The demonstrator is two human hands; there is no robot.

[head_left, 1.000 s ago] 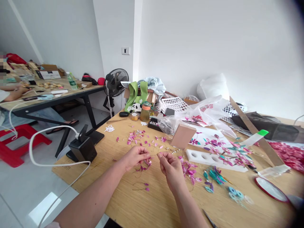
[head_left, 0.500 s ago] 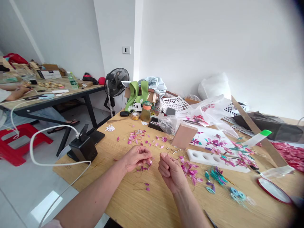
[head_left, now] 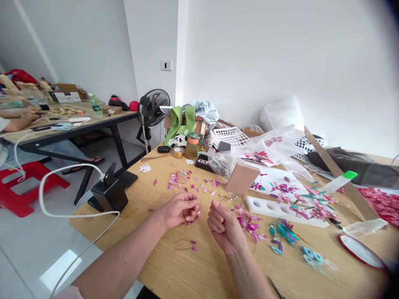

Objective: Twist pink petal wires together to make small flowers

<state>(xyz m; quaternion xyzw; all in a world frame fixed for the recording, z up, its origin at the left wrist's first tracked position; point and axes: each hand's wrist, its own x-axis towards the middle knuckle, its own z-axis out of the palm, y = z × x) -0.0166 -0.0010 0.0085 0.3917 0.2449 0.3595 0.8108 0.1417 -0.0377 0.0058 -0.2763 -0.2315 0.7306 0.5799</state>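
My left hand (head_left: 182, 209) is closed in a pinch above the wooden table (head_left: 174, 270), and what its fingertips hold is too small to make out. Facing it, a short gap away, my right hand (head_left: 222, 224) is curled with thumb against forefinger; anything in that pinch is too fine to name. Purple petals (head_left: 181, 178) lie scattered beyond the hands. A bunch of purple petal flowers (head_left: 249, 224) lies just right of my right hand. Two wire-stemmed purple buds (head_left: 193, 248) rest on the wood nearer me.
A white holder with round holes (head_left: 268, 207) and a pinkish block (head_left: 242, 178) stand to the right. Teal pieces (head_left: 286, 230), a red-rimmed roll (head_left: 361, 251) and dark tweezers-like tips (head_left: 276, 287) lie nearby. A black power block (head_left: 109, 195) with a white cable sits left. Another person's arm (head_left: 18, 122) rests at the far table.
Both hands stay pinched and facing each other, almost unmoved. The left hand's lower fingers look slightly more curled in; the view has shifted very little.
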